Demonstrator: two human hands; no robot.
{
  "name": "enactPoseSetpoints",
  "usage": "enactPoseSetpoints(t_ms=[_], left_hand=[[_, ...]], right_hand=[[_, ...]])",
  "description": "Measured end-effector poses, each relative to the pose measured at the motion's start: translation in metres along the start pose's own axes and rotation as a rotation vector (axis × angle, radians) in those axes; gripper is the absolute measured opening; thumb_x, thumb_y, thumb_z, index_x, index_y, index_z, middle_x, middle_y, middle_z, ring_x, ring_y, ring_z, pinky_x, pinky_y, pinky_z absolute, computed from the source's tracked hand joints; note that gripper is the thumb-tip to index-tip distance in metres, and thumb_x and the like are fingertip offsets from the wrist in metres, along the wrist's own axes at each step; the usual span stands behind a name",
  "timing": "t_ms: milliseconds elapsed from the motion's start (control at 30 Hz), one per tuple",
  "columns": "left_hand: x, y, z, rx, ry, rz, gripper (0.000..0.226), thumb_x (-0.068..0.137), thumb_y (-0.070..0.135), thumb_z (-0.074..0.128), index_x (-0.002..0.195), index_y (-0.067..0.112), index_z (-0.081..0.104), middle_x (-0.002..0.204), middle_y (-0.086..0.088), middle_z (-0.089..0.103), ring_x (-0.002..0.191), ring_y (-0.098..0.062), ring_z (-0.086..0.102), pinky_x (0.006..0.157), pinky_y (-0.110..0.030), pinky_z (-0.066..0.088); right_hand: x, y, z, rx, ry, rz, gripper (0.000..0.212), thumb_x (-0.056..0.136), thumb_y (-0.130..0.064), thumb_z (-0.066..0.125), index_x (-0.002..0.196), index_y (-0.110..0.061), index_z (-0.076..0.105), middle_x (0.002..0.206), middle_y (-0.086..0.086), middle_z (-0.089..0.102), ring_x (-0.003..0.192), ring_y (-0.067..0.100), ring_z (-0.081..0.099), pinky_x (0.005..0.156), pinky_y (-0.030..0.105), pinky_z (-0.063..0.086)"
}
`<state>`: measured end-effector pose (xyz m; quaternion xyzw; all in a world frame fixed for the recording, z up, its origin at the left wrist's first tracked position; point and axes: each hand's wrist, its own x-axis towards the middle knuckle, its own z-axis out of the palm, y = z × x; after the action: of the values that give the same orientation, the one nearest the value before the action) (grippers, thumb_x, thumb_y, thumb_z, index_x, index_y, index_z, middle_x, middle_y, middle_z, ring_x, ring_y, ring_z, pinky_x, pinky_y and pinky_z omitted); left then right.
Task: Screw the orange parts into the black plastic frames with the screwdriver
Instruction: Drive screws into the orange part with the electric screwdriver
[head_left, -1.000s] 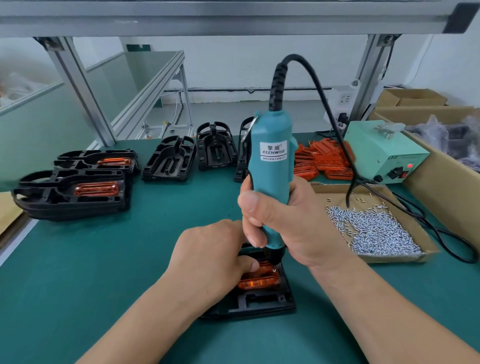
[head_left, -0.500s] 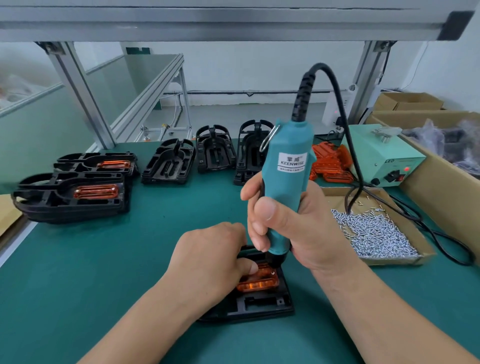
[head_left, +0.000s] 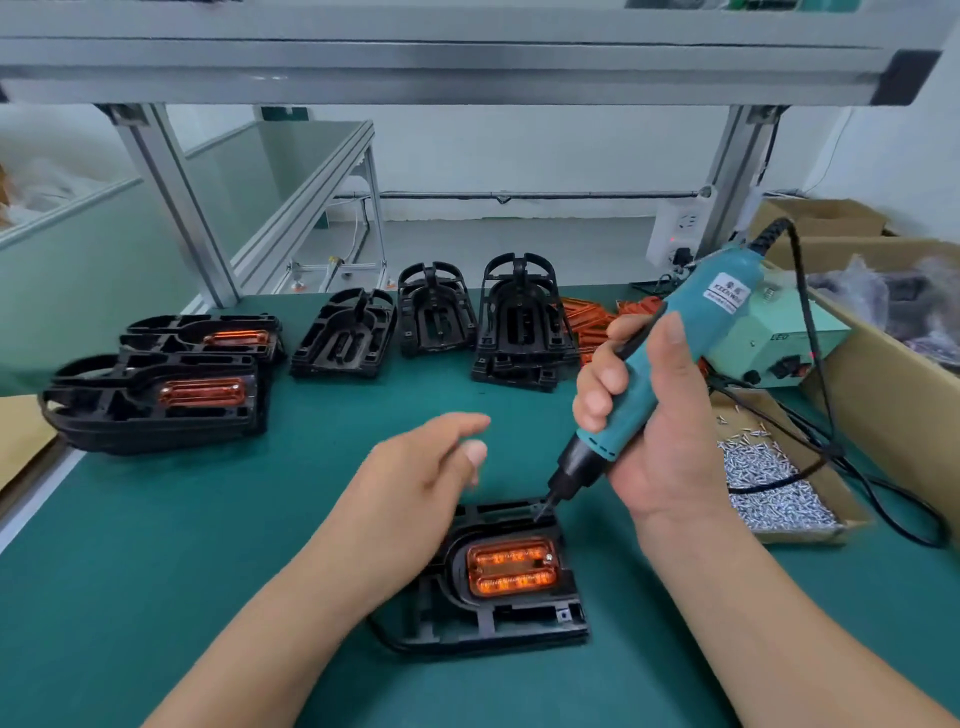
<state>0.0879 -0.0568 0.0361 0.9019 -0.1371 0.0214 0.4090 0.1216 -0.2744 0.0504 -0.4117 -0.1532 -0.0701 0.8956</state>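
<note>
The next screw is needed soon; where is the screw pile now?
Head view, right side of the table: the screws lie in a shallow cardboard tray beside the right hand holding the screwdriver.

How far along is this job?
Done: stacked frames at left carry orange inserts. In hand: the near frame has its orange part with one screw showing; the right hand holds the screwdriver, left hand open. Left: bare frames and loose orange parts behind.

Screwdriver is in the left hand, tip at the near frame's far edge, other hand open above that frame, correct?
No. The head view shows the screwdriver gripped in the right hand, not the left. Its tip is at the frame's far edge, and the left hand hovers open above the frame.
</note>
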Motion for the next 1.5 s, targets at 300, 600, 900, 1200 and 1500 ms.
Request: enactPoseSetpoints(t_ms=[300, 600, 900, 1200, 1500], left_hand=[[0.015, -0.006, -0.012, -1.434, -0.127, -0.439, 0.068, 0.087, -0.031, 0.022, 0.142, -0.003, 0.051, 0.131, -0.036, 0.065, 0.122, -0.047, 0.066, 0.1, -0.044, 0.057], [0.024, -0.013, -0.027, -1.792, 0.032, -0.546, 0.046, 0.092, -0.015, 0.034, 0.136, -0.021, 0.047, 0.127, -0.044, 0.059, 0.114, -0.051, 0.068, 0.083, -0.043, 0.065], [0.018, -0.012, -0.014, -1.381, -0.115, -0.448, 0.035, 0.101, -0.013, 0.039, 0.131, -0.009, 0.057, 0.124, -0.029, 0.071, 0.114, -0.034, 0.073, 0.076, -0.029, 0.064], [0.005, 0.003, -0.009, -0.931, -0.221, -0.267, 0.018, 0.087, 0.028, 0.082, 0.098, 0.016, 0.073, 0.1, -0.023, 0.077, 0.079, -0.027, 0.078, 0.052, -0.024, 0.056], [-0.002, 0.011, -0.001, -0.693, -0.247, -0.106, 0.011, 0.087, 0.025, 0.082, 0.082, 0.019, 0.074, 0.079, -0.01, 0.072, 0.067, -0.017, 0.061, 0.055, -0.024, 0.05]], right_hand=[[0.003, -0.001, -0.007, 0.062, 0.092, 0.012, 0.033, 0.099, -0.049, 0.057, 0.095, -0.017, 0.062, 0.07, -0.002, 0.048, 0.056, 0.011, 0.05, 0.051, 0.021, 0.044], [0.002, 0.0, -0.005, 0.09, 0.127, 0.031, 0.033, 0.103, -0.047, 0.054, 0.095, -0.016, 0.06, 0.07, -0.001, 0.049, 0.057, 0.011, 0.05, 0.051, 0.021, 0.045], [0.002, -0.001, -0.005, 0.091, 0.142, 0.025, 0.029, 0.103, -0.044, 0.056, 0.093, -0.016, 0.061, 0.07, -0.002, 0.048, 0.057, 0.01, 0.05, 0.051, 0.021, 0.045], [0.002, -0.003, -0.003, 0.15, 0.151, 0.013, 0.03, 0.104, -0.043, 0.056, 0.093, -0.016, 0.061, 0.069, -0.003, 0.047, 0.056, 0.01, 0.049, 0.05, 0.02, 0.045], [0.0, -0.008, 0.0, 0.192, 0.153, -0.033, 0.032, 0.104, -0.046, 0.056, 0.097, -0.015, 0.059, 0.071, -0.003, 0.048, 0.059, 0.009, 0.05, 0.053, 0.02, 0.045]])
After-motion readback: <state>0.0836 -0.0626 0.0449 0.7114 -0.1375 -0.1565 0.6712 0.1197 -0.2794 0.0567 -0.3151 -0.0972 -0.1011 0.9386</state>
